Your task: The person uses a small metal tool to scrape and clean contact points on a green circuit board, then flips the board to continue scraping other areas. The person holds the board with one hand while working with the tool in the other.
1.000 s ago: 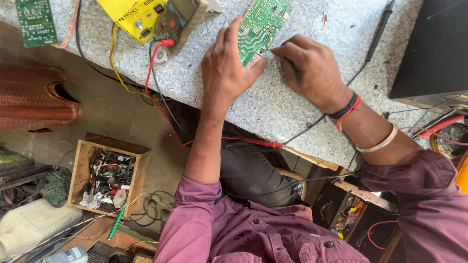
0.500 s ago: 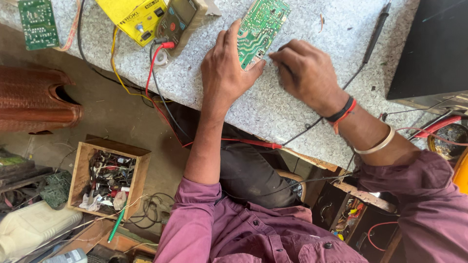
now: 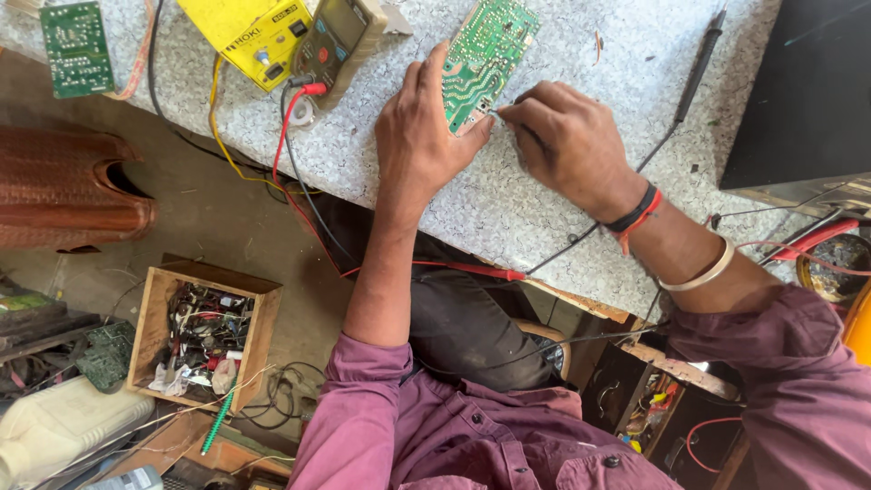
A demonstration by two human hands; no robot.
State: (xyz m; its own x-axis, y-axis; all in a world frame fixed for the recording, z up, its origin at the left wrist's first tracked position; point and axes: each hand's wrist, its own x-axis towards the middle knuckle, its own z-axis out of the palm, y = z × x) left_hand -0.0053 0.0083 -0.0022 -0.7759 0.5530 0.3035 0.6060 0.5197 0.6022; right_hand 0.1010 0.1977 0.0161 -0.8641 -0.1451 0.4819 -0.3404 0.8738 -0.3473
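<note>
Green circuit board: flat on speckled counter, near its front edge. Left hand rests on board's edge, fingers spread. Right hand at board's lower corner, fingers pinched; held item too small to tell. Multimeter just left.

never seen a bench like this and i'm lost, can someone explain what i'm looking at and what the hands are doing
This is one view from a camera worn on a person's head, looking down at their own two bare hands over a speckled stone worktop. The left hand lies flat beside a green circuit board, steadying its edge. The right hand pinches something thin at the board's lower corner; it is too small to identify. Nearby lie a multimeter with red and black leads, a yellow box-shaped device and a second, smaller circuit board. On the floor stands a wooden box of parts.
</note>
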